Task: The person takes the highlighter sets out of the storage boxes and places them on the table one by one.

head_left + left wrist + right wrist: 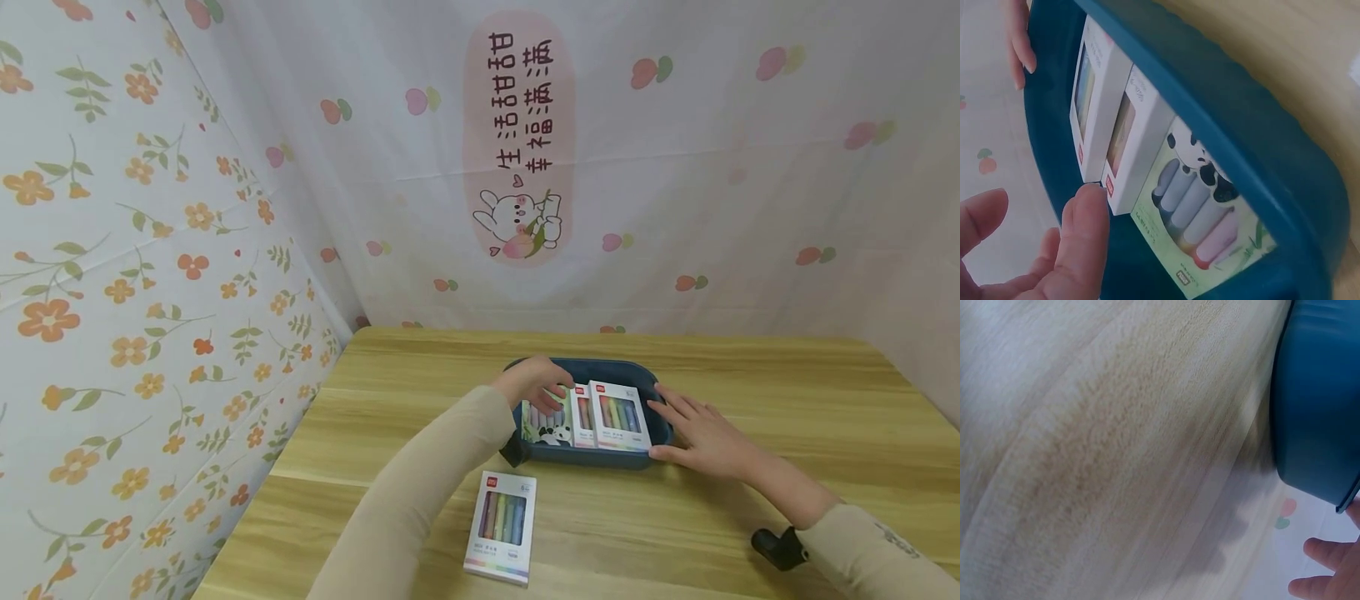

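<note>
Head view: lone box on near side of tray, long axis near-to-far, closer to left hand than right hand; both released, right just touching tray.

A rectangular, yellow-brown wood-grain table with rounded far corners serves as the reference. A white fabric curtain, printed with scattered pink and red peach-shaped fruits and green leaves, hangs behind the table. A pale pink, elongated oval printed panel is located on this curtain, above the table's rear edge; it carries dark brown Chinese characters and a white cartoon rabbit. A second white fabric curtain, printed with orange flowers and green leaf sprigs, hangs left of the table.
</note>
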`<action>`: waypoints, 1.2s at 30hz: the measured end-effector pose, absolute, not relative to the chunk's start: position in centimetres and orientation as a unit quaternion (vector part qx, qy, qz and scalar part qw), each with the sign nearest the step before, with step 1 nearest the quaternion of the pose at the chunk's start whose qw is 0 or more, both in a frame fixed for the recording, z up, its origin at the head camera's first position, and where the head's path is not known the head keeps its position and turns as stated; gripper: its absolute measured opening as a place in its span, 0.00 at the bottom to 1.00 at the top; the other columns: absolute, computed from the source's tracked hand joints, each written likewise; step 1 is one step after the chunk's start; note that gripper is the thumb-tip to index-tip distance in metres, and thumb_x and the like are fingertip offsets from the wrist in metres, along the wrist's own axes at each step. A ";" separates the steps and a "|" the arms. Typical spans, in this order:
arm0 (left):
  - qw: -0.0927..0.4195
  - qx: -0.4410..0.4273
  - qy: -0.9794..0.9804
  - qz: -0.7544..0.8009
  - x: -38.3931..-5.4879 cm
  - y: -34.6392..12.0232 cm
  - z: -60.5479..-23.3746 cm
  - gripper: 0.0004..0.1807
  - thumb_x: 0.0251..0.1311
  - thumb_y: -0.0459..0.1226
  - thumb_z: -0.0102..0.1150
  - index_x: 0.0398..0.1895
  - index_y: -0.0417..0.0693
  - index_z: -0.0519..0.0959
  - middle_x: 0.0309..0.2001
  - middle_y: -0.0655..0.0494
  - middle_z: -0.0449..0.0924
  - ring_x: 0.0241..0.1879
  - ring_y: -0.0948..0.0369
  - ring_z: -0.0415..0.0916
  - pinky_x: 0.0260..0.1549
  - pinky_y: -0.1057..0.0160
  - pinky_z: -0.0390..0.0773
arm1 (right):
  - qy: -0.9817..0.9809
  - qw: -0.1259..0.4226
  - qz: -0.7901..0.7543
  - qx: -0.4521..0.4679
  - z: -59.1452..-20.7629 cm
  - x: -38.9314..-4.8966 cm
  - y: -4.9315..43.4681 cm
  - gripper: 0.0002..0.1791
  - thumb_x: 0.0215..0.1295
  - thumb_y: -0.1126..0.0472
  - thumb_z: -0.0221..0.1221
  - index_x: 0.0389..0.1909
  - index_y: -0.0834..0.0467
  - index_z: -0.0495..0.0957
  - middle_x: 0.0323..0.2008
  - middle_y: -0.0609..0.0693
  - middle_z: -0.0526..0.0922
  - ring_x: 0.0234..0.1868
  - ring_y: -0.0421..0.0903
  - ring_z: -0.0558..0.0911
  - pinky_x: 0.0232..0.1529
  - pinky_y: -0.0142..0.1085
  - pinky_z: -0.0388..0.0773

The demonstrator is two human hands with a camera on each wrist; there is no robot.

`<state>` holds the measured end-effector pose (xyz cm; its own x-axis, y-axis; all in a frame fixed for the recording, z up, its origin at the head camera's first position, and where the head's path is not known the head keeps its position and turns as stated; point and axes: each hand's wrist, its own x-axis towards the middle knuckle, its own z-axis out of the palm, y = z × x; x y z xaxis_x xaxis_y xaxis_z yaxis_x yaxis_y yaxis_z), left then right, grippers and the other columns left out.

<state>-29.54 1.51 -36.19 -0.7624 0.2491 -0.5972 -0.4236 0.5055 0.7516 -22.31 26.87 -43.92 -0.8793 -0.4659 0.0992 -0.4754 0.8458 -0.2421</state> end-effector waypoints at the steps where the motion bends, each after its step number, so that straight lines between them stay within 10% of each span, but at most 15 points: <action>1: 0.342 -0.061 0.795 0.497 -29.7 1.6 -36.3 0.19 0.51 0.37 0.53 0.47 0.43 0.69 0.44 0.41 0.71 0.39 0.47 0.72 0.31 0.56 0.76 | -0.960 0.020 0.132 0.245 -43.9 -22.3 26.9 0.42 0.46 0.36 0.50 0.58 0.58 0.57 0.61 0.57 0.48 0.57 0.62 0.52 0.50 0.61 0.47; 36: 0.322 -0.152 0.782 0.511 -30.8 3.6 -39.2 0.25 0.46 0.38 0.56 0.51 0.45 0.65 0.40 0.40 0.71 0.33 0.45 0.70 0.34 0.52 0.74 | -0.959 0.017 0.137 0.248 -43.7 -22.3 26.8 0.42 0.46 0.36 0.51 0.58 0.58 0.57 0.61 0.56 0.49 0.57 0.61 0.53 0.49 0.59 0.50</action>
<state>-30.78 3.59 -39.22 -0.7463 0.0908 -0.6594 -0.5674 0.4311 0.7016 -22.27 26.84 -43.67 -0.8767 -0.4702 0.1013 -0.4797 0.8398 -0.2543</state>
